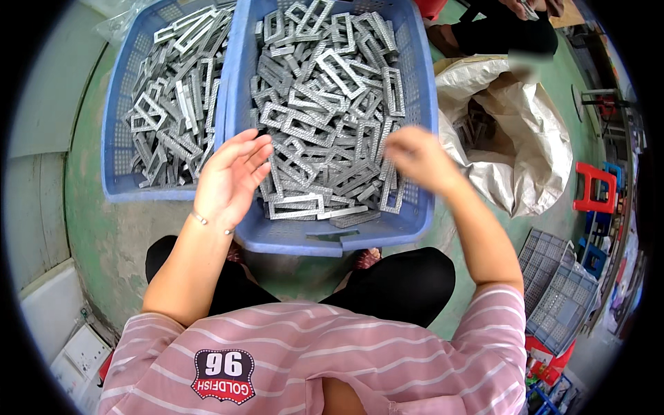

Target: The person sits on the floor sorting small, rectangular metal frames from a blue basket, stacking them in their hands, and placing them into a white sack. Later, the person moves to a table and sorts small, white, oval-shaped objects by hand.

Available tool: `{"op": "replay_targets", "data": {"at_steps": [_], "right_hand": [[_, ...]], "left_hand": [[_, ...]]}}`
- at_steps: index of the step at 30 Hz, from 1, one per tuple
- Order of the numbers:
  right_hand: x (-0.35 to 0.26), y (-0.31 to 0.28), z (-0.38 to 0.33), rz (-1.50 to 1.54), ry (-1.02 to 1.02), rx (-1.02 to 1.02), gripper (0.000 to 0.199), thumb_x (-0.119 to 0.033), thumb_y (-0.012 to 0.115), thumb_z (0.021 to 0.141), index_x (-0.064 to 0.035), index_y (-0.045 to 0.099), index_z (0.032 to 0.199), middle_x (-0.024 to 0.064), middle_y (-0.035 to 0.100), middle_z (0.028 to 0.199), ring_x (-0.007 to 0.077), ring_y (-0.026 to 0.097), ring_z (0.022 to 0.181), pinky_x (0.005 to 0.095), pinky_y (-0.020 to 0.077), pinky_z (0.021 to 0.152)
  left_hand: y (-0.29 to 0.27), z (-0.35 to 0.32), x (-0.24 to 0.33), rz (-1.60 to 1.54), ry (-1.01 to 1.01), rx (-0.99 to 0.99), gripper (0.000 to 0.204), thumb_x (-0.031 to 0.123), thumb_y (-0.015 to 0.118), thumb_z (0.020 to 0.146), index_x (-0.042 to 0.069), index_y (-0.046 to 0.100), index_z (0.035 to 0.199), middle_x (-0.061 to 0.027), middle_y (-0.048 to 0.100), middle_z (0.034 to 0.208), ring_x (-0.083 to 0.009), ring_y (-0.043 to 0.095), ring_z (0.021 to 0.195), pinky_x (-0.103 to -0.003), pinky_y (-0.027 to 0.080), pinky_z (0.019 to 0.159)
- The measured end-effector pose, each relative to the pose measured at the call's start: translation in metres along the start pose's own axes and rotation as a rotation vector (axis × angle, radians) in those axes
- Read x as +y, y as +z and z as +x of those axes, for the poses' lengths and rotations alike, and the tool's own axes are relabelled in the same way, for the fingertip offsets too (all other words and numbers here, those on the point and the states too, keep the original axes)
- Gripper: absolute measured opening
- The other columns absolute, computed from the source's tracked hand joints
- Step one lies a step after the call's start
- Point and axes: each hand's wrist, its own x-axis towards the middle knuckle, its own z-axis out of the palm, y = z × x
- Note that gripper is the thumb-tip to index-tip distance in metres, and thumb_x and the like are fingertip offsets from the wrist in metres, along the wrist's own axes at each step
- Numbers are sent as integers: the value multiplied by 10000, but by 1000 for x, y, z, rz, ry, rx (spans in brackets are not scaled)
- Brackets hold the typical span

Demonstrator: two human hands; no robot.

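In front of me stands a blue plastic basket (290, 242) heaped with grey metal rectangular frames (339, 75). Over its left rim is my left hand (230, 176), palm turned inward, its fingers apart and holding nothing. My right hand (420, 159) is above the basket's right side, near the rim. Motion smears its fingers, so whether anything is between them does not show. Touching this basket on the left is a second blue basket (149, 194), filled with more of the same frames (149, 111).
A large whitish sack (515, 183) with its mouth open stands right of the baskets, some metal pieces inside. Another person's hand (515, 7) shows beyond it. Further right are a red stool (595, 188) and grey crates (560, 290). A wall (38, 207) runs along the left.
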Motion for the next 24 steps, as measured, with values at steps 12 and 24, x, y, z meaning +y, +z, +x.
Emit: {"op": "replay_targets", "data": {"at_steps": [12, 24], "right_hand": [[-72, 33, 24, -398, 53, -68, 121, -44, 641, 657, -57, 618, 775, 82, 564, 813, 278, 574, 778, 353, 470, 675], [-133, 41, 17, 381, -17, 424, 191, 43, 703, 634, -11, 628, 801, 98, 554, 906, 165, 556, 818, 259, 464, 676]], "left_hand": [[-7, -4, -5, 10, -34, -47, 307, 135, 568, 810, 4, 482, 1074, -124, 582, 1018, -204, 569, 913, -315, 465, 786], [6, -33, 15, -241, -183, -476, 347, 283, 343, 952, 1, 442, 1128, -250, 519, 1146, -350, 528, 1080, -424, 456, 897]]}}
